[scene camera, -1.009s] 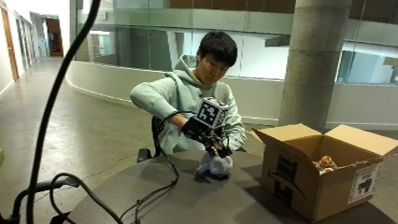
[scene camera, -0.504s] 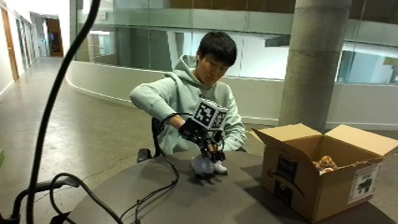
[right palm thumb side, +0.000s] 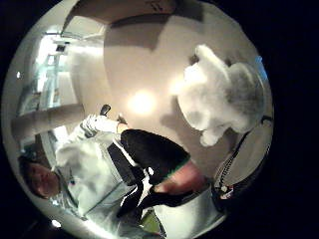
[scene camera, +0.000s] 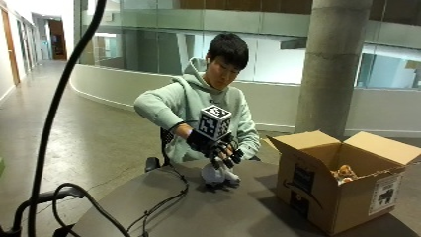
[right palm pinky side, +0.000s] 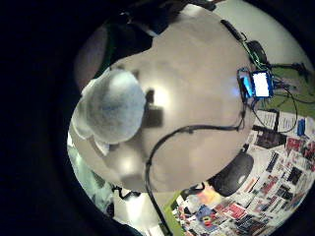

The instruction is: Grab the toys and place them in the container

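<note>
1. A pale, fluffy soft toy (scene camera: 219,175) is seen on the round grey table (scene camera: 217,217), on the side nearest the seated person and just in front of them.
2. In the thumb side palm view the toy (right palm thumb side: 219,94) shows white fur with a greyer patch, and it lies on the bare tabletop (right palm thumb side: 134,64); in the little finger side palm view its rounded grey-blue fur (right palm pinky side: 114,105) is seen against the same surface.
3. The gloved right hand (scene camera: 216,146) is held directly above the toy, with the fingers pointed down and slightly spread over its top; whether they touch or grip it cannot be told, and no fingers are seen closed round the toy in either palm view.
4. An open cardboard box (scene camera: 342,190) stands on the table well apart from the toy, at the table's edge to the person's left, with its flaps folded outward.
5. A brownish toy (scene camera: 343,174) is visible inside the box, near its front wall.
6. Black cables (scene camera: 158,205) are laid across the tabletop beside the toy.
</note>
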Demonstrator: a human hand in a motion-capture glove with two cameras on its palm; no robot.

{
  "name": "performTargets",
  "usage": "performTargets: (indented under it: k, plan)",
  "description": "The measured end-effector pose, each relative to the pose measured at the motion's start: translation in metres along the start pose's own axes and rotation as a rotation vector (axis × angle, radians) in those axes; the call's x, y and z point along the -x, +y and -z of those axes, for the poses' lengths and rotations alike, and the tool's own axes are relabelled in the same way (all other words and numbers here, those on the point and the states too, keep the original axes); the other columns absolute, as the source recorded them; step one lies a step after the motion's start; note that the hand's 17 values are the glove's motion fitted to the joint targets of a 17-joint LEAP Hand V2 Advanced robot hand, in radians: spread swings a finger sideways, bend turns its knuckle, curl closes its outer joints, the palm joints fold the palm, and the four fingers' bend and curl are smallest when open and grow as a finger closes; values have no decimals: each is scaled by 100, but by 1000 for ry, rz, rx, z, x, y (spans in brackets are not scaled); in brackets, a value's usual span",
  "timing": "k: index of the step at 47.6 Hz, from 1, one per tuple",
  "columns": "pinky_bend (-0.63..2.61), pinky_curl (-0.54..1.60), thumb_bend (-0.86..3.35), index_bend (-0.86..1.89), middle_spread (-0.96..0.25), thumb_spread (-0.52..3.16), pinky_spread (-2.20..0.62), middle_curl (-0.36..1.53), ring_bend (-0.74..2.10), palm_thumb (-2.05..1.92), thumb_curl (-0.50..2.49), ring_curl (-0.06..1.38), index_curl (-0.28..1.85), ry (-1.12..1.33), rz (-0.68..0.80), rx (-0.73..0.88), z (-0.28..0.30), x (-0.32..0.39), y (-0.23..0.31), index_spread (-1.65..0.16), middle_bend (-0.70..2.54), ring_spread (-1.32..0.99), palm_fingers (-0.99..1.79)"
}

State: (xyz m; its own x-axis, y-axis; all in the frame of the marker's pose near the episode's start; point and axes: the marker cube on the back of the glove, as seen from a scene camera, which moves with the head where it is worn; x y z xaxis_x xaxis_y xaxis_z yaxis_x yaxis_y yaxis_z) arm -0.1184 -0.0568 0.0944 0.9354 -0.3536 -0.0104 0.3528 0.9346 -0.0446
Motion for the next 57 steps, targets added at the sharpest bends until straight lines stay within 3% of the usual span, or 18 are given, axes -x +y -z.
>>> performTargets:
  k: [8,13,23,36,40,50,57]
  plan:
    - [84,38,-8,8,-4,107,3,32,33,-10,22,29,34,55,26,28,-34,13,2,-27,17,-10,-18]
    - [81,37,-6,12,-6,105,4,34,32,-7,22,29,32,83,16,17,-28,-18,-20,-28,20,-10,-7]
    - [81,33,0,14,-10,111,-6,42,62,2,25,34,29,100,51,-144,-39,-26,-38,-27,46,-19,57]
    - [76,35,11,15,-18,124,-27,59,106,28,36,49,29,119,122,-427,-48,-8,-52,-23,86,-30,112]
    - [82,39,13,22,-19,120,-30,65,118,37,42,55,34,102,90,-377,-36,-10,-58,-24,99,-31,129]
    - [90,44,13,48,-20,107,-35,73,127,47,52,59,47,18,-7,-215,6,23,-40,-27,113,-30,127]
    - [95,47,11,62,-20,100,-36,75,131,49,58,60,57,54,-2,-202,98,6,-36,-28,118,-30,122]
